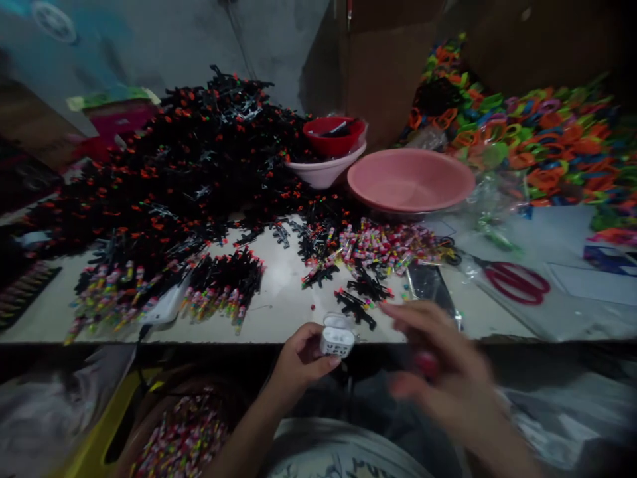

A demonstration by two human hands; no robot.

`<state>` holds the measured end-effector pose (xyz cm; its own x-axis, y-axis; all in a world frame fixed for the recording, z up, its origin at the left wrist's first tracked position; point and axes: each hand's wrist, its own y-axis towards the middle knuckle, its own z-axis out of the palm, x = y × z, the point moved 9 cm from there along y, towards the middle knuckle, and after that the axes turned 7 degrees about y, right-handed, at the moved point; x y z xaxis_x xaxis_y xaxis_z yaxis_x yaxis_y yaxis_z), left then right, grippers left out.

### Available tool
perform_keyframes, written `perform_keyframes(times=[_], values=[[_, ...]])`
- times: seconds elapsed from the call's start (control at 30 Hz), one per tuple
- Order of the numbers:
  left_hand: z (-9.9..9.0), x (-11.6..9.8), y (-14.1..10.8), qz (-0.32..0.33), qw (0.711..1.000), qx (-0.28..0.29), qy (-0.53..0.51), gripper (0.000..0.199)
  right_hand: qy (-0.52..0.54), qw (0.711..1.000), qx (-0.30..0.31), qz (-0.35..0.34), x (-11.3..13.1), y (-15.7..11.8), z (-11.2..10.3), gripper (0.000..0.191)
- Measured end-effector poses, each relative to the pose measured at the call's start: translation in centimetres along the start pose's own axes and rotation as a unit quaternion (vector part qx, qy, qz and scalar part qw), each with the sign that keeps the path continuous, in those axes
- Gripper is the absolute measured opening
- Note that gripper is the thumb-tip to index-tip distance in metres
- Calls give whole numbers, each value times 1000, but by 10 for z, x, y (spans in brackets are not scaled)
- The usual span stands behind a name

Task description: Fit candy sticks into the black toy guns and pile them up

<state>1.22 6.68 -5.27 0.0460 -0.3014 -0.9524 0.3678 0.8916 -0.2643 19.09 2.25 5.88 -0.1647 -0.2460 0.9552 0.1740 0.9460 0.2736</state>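
Note:
My left hand [302, 362] is closed round a small white earbud case [337, 342] with dark lettering on its front, held at the table's front edge. Its lid stands up, and what sits in its two wells is too small to make out. To the right, my right hand [442, 372] is smeared by motion, with thumb and forefinger apart. Something red and blurred [425, 364] shows between them; whether the hand holds it I cannot tell. Just beyond the case lie black toy guns [355, 307] with orange tips.
A big heap of black toy guns [199, 153] covers the left. Bowls, one a pink basin [411, 179], stand at the back. Candy-like tubes [383, 245], a phone [430, 289] and red-handled scissors [517, 280] lie on the right. A white device [166, 302] with a cable lies left.

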Motion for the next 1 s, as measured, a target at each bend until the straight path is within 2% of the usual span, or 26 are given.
perform_keyframes(times=[0.07,0.1,0.2,0.27,0.37,0.47,0.57,0.67,0.73,0.8,0.9,1.0], values=[[4,-3,-1,7,1000,26,2,39,-34,998,55,-14,-10,2,22,52],[6,-2,-2,8,999,35,8,38,-47,996,67,-20,-17,3,30,49],[7,6,-1,1,999,45,26,37,-42,997,44,-38,-33,2,39,19],[8,13,0,-7,999,45,25,38,-35,998,33,-35,-40,-1,40,13],[11,24,3,-15,999,34,23,37,-45,998,31,28,-56,-4,37,29],[12,30,8,-21,999,21,29,41,-42,993,35,101,-77,-3,27,26],[5,26,13,-16,998,-4,65,46,-48,990,-29,126,-95,9,-10,30],[-14,9,20,16,987,-50,154,37,-92,975,-135,148,-113,25,-71,48],[-31,-7,25,62,968,-87,226,31,-146,958,-189,161,-125,36,-110,58],[-47,-21,30,118,940,-121,297,28,-211,938,-204,183,-138,44,-138,61],[-68,-31,41,172,894,-161,382,26,-301,914,-177,205,-151,52,-155,57],[-78,-34,56,199,856,-185,440,26,-386,892,-164,171,-144,54,-151,56]])
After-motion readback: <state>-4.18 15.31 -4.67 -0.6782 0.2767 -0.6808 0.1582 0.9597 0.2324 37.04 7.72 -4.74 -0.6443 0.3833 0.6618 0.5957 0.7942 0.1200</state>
